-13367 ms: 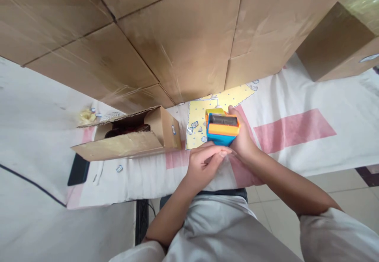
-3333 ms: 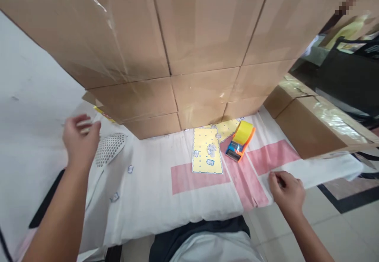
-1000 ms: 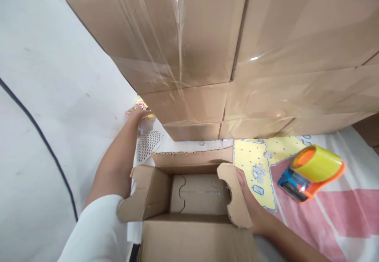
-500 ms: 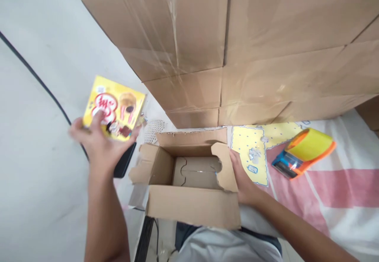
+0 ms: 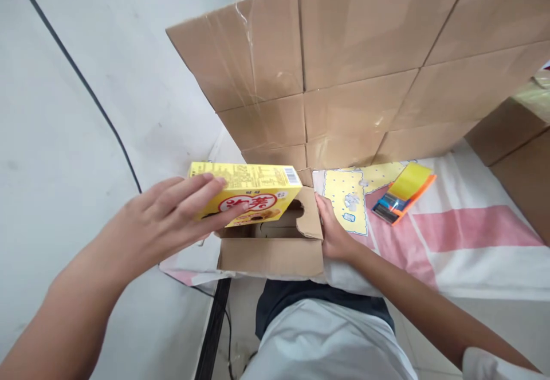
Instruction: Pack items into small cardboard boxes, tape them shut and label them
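Observation:
My left hand (image 5: 184,205) is closed around a yellow snack box (image 5: 262,176) with red lettering and a barcode on its upper side. The snack box is tilted above the opening of a small cardboard box (image 5: 270,255), hiding much of the inside and the left flap. What shows of the carton's inside is bare brown card. On the right, my right hand (image 5: 333,228) grips the carton by its side next to the notched flap (image 5: 312,214); its fingers are partly behind the card.
Stacked, taped cardboard boxes (image 5: 352,70) stand like a wall behind the carton. A yellow and orange tape dispenser (image 5: 406,191) lies on the pink and white cloth (image 5: 476,234). Further right is another brown box (image 5: 524,168). A black cable (image 5: 81,76) runs along the left wall.
My left hand has brought the snack box from the left to over the carton and turned it so its barcode side shows. My right hand still holds the carton.

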### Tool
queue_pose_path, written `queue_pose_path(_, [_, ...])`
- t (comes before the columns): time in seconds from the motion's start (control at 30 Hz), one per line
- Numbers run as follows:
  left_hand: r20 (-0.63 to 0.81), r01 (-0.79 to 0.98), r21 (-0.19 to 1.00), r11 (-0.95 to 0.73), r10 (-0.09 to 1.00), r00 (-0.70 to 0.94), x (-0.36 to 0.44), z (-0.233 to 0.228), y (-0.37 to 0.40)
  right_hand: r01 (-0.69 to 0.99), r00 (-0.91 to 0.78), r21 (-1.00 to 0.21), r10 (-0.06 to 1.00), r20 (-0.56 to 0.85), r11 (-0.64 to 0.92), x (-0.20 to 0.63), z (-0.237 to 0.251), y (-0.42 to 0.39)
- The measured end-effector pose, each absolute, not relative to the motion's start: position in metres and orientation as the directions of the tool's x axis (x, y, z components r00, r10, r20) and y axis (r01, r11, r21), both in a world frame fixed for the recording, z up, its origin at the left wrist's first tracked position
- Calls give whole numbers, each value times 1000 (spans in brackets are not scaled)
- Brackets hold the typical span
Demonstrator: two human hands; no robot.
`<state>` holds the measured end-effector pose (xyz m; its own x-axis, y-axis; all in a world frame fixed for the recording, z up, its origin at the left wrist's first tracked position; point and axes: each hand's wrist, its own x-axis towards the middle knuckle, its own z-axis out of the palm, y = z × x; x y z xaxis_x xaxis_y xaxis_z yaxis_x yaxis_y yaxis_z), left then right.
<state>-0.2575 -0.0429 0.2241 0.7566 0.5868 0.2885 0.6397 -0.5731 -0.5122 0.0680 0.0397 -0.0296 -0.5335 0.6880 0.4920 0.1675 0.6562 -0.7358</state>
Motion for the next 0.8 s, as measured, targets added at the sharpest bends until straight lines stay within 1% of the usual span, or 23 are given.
queue_pose_path(0.07, [374, 689, -495, -530, 585, 719, -250, 229, -45, 182, -524, -727, 691, 497, 662, 68, -28, 39])
queue_pose_path(0.1, [401, 708, -490, -508, 590, 701, -246, 229, -46, 182, -514, -706, 678, 525, 685, 69, -25, 39])
queue_pose_path(0.13, [404, 716, -490, -497, 599, 692, -243, 227, -46, 170, -500, -664, 644, 579, 729, 71, -21, 40])
queue_pose_path(0.17, [376, 711, -490, -504, 614, 694, -240, 223, -44, 152, -482, -602, 591, 647, 784, 74, -16, 41])
queue_pose_path(0.23, [279, 682, -482, -550, 642, 714, -235, 210, -40, 134, -481, -447, 452, 751, 885, 83, -1, 44])
queue_pose_path(0.27, [240, 666, -479, -572, 645, 726, -233, 203, -38, 135, -517, -378, 391, 761, 916, 87, 7, 44])
queue_pose_path(0.3, [215, 653, -478, -588, 643, 736, -231, 195, -36, 143, -570, -331, 351, 743, 933, 91, 16, 44])
queue_pose_path(0.37, [186, 644, -477, -598, 647, 739, -231, 184, -32, 170, -682, -290, 325, 656, 942, 96, 31, 42])
queue_pose_path(0.47, [158, 647, -462, -607, 662, 733, -235, 173, -32, 220, -752, -284, 348, 560, 933, 93, 44, 33])
queue_pose_path(0.53, [174, 667, -437, -604, 671, 721, -239, 170, -33, 226, -760, -276, 347, 550, 934, 88, 46, 28])
queue_pose_path(0.57, [195, 678, -433, -594, 672, 714, -241, 169, -33, 215, -742, -280, 343, 576, 936, 86, 45, 27])
queue_pose_path(0.63, [254, 695, -443, -566, 665, 703, -245, 167, -33, 181, -639, -326, 363, 678, 928, 82, 41, 26])
queue_pose_path(0.7, [300, 689, -462, -558, 632, 714, -247, 166, -31, 161, -472, -415, 439, 765, 895, 79, 36, 27])
queue_pose_path(0.77, [316, 659, -467, -589, 585, 747, -248, 164, -26, 153, -336, -484, 507, 794, 861, 77, 31, 28])
queue_pose_path(0.8, [317, 641, -454, -619, 560, 765, -247, 161, -23, 150, -300, -498, 519, 800, 854, 77, 29, 29])
